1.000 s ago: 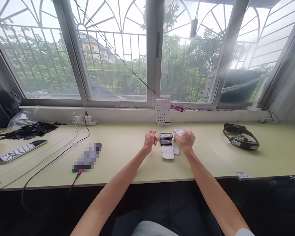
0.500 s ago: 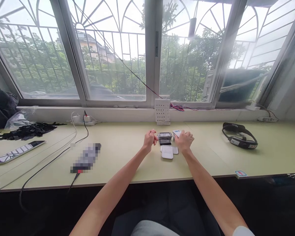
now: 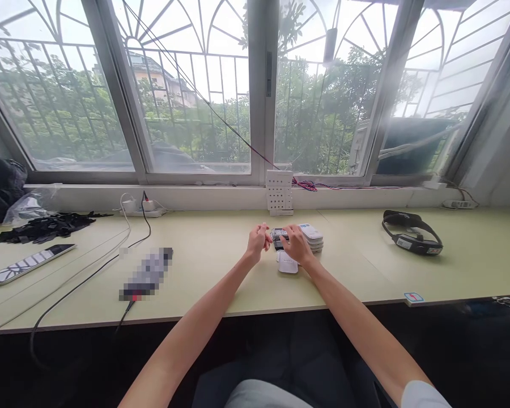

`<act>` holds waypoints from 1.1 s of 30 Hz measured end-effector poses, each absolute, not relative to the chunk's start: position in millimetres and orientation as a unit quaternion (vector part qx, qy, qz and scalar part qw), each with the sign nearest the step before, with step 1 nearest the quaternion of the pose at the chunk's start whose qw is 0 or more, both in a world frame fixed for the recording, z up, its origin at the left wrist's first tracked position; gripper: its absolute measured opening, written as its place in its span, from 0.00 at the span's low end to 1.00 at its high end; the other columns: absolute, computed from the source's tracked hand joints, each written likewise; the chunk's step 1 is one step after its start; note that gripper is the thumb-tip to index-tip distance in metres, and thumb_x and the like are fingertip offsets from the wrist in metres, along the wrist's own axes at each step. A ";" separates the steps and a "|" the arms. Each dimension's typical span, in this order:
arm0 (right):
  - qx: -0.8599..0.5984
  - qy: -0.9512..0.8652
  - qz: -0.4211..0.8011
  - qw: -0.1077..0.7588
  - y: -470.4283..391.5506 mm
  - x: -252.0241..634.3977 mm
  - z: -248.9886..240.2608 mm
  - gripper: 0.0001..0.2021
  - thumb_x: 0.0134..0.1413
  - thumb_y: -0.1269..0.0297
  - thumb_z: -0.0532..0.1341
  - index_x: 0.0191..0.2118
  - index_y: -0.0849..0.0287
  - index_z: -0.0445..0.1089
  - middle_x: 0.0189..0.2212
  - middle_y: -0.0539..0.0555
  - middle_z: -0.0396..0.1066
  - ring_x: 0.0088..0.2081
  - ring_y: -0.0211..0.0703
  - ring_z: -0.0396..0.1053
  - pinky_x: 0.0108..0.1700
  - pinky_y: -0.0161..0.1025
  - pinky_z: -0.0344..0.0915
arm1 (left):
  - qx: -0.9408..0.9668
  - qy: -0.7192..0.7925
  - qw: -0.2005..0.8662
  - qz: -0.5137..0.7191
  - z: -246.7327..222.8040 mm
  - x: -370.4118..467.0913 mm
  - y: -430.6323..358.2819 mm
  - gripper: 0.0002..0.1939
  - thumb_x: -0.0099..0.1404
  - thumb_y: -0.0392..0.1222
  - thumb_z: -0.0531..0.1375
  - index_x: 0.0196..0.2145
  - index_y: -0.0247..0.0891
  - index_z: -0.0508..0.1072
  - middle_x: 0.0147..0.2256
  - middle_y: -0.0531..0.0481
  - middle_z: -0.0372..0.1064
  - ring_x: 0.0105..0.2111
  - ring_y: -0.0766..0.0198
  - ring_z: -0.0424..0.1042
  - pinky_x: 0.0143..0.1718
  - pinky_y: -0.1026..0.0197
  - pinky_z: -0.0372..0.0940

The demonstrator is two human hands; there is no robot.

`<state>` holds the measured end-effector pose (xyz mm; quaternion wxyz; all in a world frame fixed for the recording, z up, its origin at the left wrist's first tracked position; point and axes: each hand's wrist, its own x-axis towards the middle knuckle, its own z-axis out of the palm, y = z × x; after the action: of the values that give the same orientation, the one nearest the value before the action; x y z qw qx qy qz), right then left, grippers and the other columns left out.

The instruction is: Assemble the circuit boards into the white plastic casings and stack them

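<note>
My left hand rests at the left side of a small stack of dark, flat electronic pieces, its fingers curled in; whether anything is inside them is hidden. My right hand reaches over the right part of that stack with thumb and fingers apart, covering some of it. Just right of this hand stands a pile of white, flat, rounded cases, with a blue mark on the top one. On the near side of the dark stack lie white rounded covers, overlapping one another.
A white perforated stand is by the sill behind the stacks. To the right lies a black headband device. On the left are a blurred-out device with a cable, a phone and black straps. The table's front edge runs below my forearms.
My right hand has left the top of the white pile and moved left over the dark stack. More of the white pile now shows. My left hand has stayed in place.
</note>
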<state>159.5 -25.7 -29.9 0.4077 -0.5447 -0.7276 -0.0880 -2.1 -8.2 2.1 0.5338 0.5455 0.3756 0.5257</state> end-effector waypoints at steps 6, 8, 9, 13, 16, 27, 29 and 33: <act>-0.555 -0.765 -0.016 0.327 -17.1 161.8 -41.1 0.11 0.67 0.62 0.54 0.43 0.61 0.71 0.50 0.63 0.68 0.54 0.49 0.64 0.55 0.43 0.61 | 0.544 0.379 0.537 0.521 1.2 -1.7 -8.1 0.13 0.71 0.51 0.52 0.38 0.38 0.64 0.16 0.56 0.65 0.11 0.70 0.55 0.15 0.65 0.52; -0.555 -0.772 -0.001 0.310 -16.0 162.8 -42.3 0.12 0.68 0.61 0.52 0.43 0.60 0.71 0.48 0.62 0.68 0.51 0.48 0.65 0.54 0.43 0.61 | 0.544 0.379 0.539 0.519 1.0 -1.5 -8.0 0.13 0.71 0.51 0.52 0.37 0.38 0.64 0.16 0.56 0.65 0.11 0.70 0.55 0.15 0.66 0.52; -0.556 -0.774 0.003 0.303 -15.7 162.9 -42.6 0.12 0.69 0.61 0.52 0.43 0.60 0.71 0.48 0.61 0.68 0.50 0.47 0.66 0.53 0.43 0.62 | 0.544 0.379 0.540 0.518 0.9 -1.5 -8.0 0.13 0.71 0.51 0.52 0.37 0.38 0.64 0.17 0.56 0.65 0.11 0.70 0.55 0.15 0.66 0.52; -0.565 -0.771 -0.005 0.293 -15.5 161.8 -42.5 0.12 0.68 0.62 0.52 0.44 0.60 0.71 0.48 0.62 0.68 0.51 0.48 0.65 0.55 0.43 0.60 | 0.546 0.381 0.542 0.513 0.8 -1.5 -8.2 0.13 0.71 0.50 0.51 0.37 0.38 0.64 0.17 0.55 0.65 0.11 0.70 0.55 0.15 0.66 0.52; -0.574 -0.768 -0.012 0.282 -16.5 160.6 -41.8 0.12 0.68 0.64 0.52 0.45 0.62 0.72 0.50 0.63 0.68 0.52 0.49 0.64 0.56 0.43 0.59 | 0.547 0.384 0.541 0.510 0.9 -1.9 -8.9 0.12 0.72 0.49 0.50 0.36 0.38 0.65 0.17 0.55 0.65 0.11 0.70 0.56 0.15 0.66 0.52; -0.605 -0.749 -0.047 0.267 -22.2 160.1 -37.3 0.13 0.62 0.74 0.53 0.48 0.61 0.71 0.49 0.65 0.69 0.52 0.54 0.64 0.52 0.45 0.59 | 0.547 0.405 0.531 0.504 2.2 -1.7 -11.8 0.11 0.71 0.47 0.51 0.35 0.37 0.66 0.17 0.54 0.65 0.11 0.71 0.56 0.16 0.65 0.53; -0.606 -0.747 -0.051 0.270 -22.4 159.8 -37.3 0.13 0.62 0.73 0.54 0.48 0.61 0.71 0.48 0.64 0.70 0.52 0.54 0.65 0.51 0.46 0.59 | 0.546 0.406 0.532 0.504 2.3 -1.6 -12.0 0.12 0.70 0.48 0.53 0.35 0.37 0.66 0.17 0.54 0.65 0.12 0.70 0.56 0.16 0.65 0.53; -0.599 -0.748 -0.053 0.281 -23.4 159.1 -37.1 0.12 0.62 0.67 0.57 0.49 0.61 0.70 0.47 0.64 0.70 0.52 0.55 0.64 0.52 0.47 0.57 | 0.549 0.406 0.530 0.504 1.8 -1.7 -11.5 0.12 0.70 0.48 0.53 0.34 0.37 0.66 0.17 0.54 0.65 0.12 0.70 0.56 0.16 0.65 0.54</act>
<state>159.1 -23.4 -37.1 0.2811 -0.5991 -0.7478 -0.0531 -1.7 -11.5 1.8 0.5298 0.5487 0.4056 0.5038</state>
